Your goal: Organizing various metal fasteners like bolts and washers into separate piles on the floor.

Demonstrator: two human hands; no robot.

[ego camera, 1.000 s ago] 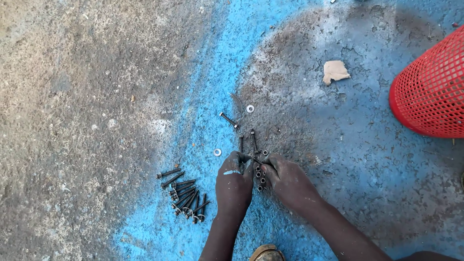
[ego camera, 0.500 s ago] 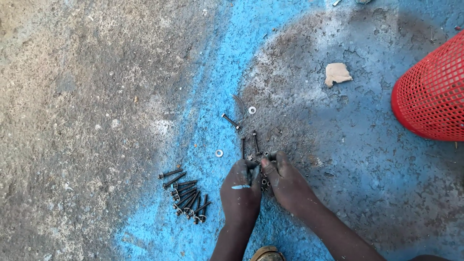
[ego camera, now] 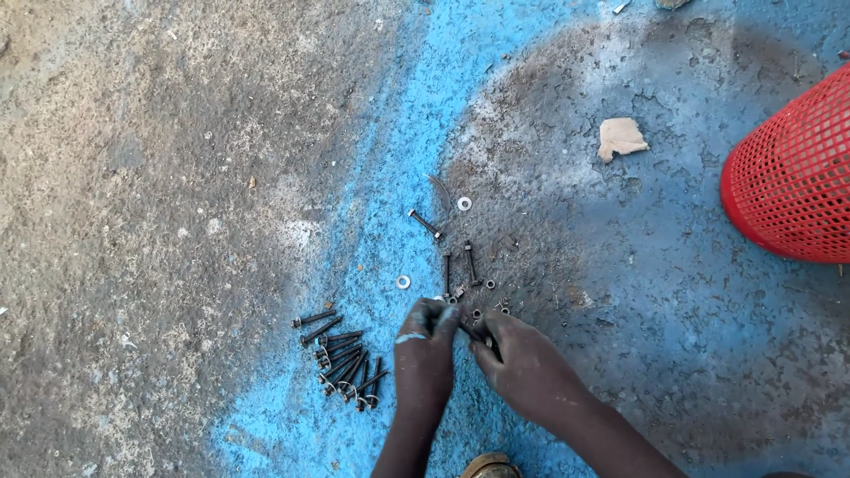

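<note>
In the head view, the left hand point(ego camera: 423, 354) and right hand point(ego camera: 522, 363) meet fingertip to fingertip, fingers curled in and pinching a short dark metal bolt point(ego camera: 470, 333) between them. Just beyond the fingertips lie loose dark bolts and nuts point(ego camera: 469, 265) on the blue-painted concrete floor point(ego camera: 673, 301); a pile of dark bolts with washers point(ego camera: 345, 363) lies left of the left fingers, and a red plastic mesh basket point(ego camera: 788, 177) stands well apart, far right.

Two bare forearms, no sleeves; left hand point(ego camera: 423, 354) smeared with blue paint; right hand point(ego camera: 522, 358) grimy
</note>
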